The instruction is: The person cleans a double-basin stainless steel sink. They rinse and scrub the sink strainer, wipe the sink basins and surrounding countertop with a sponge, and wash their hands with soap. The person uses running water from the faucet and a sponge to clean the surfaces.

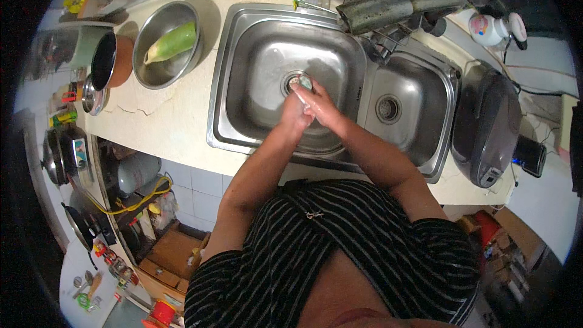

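Over the large stainless-steel sink basin my two hands are pressed together, close above its drain strainer. My right hand lies across my left hand, and the skin looks wet, with whitish suds. A small pale green object, possibly a bar of soap, shows at the fingers of my right hand. My left fingers are partly hidden, so their grip is unclear. The smaller basin with its own drain is to the right.
Left of the sink, a steel bowl holds a green, tapering vegetable. Beside it are a brown pot and a small steel bowl. A dark faucet-like pipe overhangs the sink. A dark appliance stands at right.
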{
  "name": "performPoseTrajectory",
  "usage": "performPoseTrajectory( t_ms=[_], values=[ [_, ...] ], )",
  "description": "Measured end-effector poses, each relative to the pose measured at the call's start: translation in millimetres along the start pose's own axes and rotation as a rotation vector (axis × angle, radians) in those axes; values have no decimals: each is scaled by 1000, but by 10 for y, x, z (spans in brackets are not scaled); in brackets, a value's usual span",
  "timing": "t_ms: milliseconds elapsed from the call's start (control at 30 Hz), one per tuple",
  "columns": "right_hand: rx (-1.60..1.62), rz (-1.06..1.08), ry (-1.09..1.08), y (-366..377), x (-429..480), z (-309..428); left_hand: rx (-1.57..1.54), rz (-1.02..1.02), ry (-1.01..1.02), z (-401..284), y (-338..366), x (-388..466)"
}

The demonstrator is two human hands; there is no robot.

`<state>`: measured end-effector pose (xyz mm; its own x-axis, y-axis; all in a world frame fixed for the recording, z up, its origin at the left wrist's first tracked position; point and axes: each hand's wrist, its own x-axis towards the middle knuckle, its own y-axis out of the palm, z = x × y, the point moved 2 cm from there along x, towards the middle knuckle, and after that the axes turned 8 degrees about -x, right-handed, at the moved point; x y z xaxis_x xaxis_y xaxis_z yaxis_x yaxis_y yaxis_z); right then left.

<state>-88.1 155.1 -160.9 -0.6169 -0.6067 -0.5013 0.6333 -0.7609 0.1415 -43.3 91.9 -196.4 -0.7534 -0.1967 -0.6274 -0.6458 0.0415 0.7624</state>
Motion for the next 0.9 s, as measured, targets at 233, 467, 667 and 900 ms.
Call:
performPoseTrajectory(
  t_ms=[233, 467, 667, 900],
  values=[
    [6, -161, 91, 22, 262, -197, 474, -248, 135, 32, -25, -139],
    [314, -310, 70, 69, 349, -500, 1168, -135, 519, -70, -10, -162],
    [311, -100, 206, -69, 508, -297, 1658, 29, 643, -140, 22, -296],
    [53, -359, 4, -502, 762, -316, 1325, 100, 514, -724, 137, -298]
  ],
)
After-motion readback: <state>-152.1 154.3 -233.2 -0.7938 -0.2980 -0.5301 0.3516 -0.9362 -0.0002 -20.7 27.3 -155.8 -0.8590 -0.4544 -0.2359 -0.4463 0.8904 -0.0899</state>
